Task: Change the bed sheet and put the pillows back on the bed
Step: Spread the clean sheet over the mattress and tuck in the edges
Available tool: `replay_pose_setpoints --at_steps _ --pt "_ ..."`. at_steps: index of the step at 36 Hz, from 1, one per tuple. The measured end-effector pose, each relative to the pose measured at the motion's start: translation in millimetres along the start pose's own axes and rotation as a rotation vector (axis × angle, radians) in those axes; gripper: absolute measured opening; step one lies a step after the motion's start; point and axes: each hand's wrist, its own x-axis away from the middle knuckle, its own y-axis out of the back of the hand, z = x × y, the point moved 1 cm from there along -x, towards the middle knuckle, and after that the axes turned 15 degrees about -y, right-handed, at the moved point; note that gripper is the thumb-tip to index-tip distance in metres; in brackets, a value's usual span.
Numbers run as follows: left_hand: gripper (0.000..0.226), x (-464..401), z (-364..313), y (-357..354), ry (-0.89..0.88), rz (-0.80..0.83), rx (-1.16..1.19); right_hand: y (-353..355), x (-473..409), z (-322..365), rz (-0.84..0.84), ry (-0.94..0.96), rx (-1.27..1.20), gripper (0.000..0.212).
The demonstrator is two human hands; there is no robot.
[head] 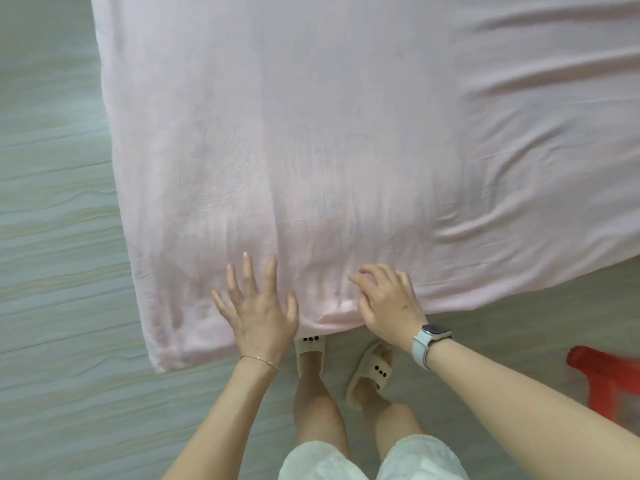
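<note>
Fingers spread flat, your left hand (258,313) and looser right hand (388,303) press the pink bed sheet (311,133) at the bed's near edge, its length running away from you.

A bed sheet (346,133) covers the bed, draped over its near edge and near-left corner. Two hands lie side by side on the sheet at the near edge, the left hand (258,306) nearer that corner, the right hand (388,303) beside it. A stool (609,379) stands on the floor (52,306) off the bed's near-right side.
</note>
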Motion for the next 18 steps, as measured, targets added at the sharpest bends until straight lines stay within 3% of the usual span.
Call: replay_pose_setpoints --at_steps 3,6,10,13,16,18 --pt "0.060 -28.7 -50.4 -20.4 -0.300 0.089 -0.056 10.2 -19.3 -29.4 -0.081 -0.203 0.016 0.047" --pt "0.067 -44.2 -90.7 -45.1 -0.425 0.222 -0.082 18.4 -31.8 -61.5 0.004 -0.349 0.049 0.052" --pt "0.063 -50.5 -155.8 -76.1 -0.394 0.400 -0.097 28.9 -26.1 -141.5 0.241 -0.415 0.185 0.062" --pt "0.064 -25.5 -190.0 -91.9 -0.294 0.573 -0.092 29.7 7.9 -194.8 0.453 -0.277 0.292 0.066" --pt "0.052 -0.2 -214.0 -103.8 -0.212 0.563 -0.095 35.6 38.9 -238.9 0.588 -0.246 0.267 0.054" --pt "0.030 7.2 -236.8 -110.6 -0.215 0.478 -0.095 44.8 52.8 -269.6 0.562 -0.232 0.221 0.046"
